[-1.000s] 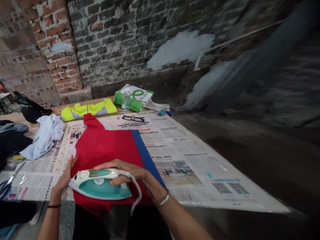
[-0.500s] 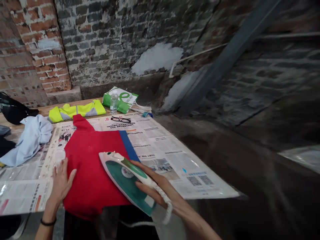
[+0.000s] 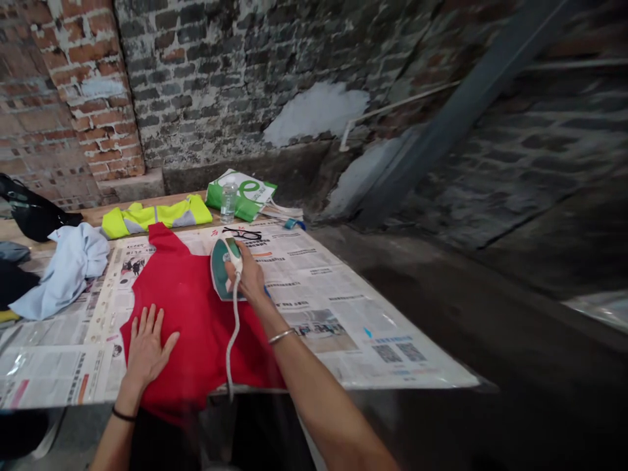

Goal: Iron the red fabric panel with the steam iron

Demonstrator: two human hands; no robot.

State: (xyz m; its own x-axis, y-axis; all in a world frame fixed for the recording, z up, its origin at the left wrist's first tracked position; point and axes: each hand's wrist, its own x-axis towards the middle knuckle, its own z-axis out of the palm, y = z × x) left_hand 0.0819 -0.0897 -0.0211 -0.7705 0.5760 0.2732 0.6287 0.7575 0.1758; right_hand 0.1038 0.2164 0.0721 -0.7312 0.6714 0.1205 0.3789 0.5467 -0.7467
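A red garment point(image 3: 189, 327) lies spread over the table, its lower part hanging past the front edge. My left hand point(image 3: 148, 350) rests flat on its left side with fingers spread. Wrapped round the handle of a green and white steam iron point(image 3: 219, 268) is my right hand point(image 3: 250, 271). The iron sits at the garment's far right part, by the blue edge band, which my right arm mostly hides. From the iron's heel a white cord point(image 3: 232, 347) runs down over the garment and off the table's front edge.
Newspaper under clear plastic point(image 3: 333, 314) covers the table. Behind the garment are black-framed glasses point(image 3: 242, 233), a clear bottle point(image 3: 228, 203), a green and white bag point(image 3: 245, 196) and a yellow reflective vest point(image 3: 161, 214). A light blue cloth point(image 3: 63, 271) and black bag point(image 3: 29, 209) lie left.
The iron in my right hand has moved away from me to the garment's far right part and turned. My left hand has shifted right, further onto the red cloth.
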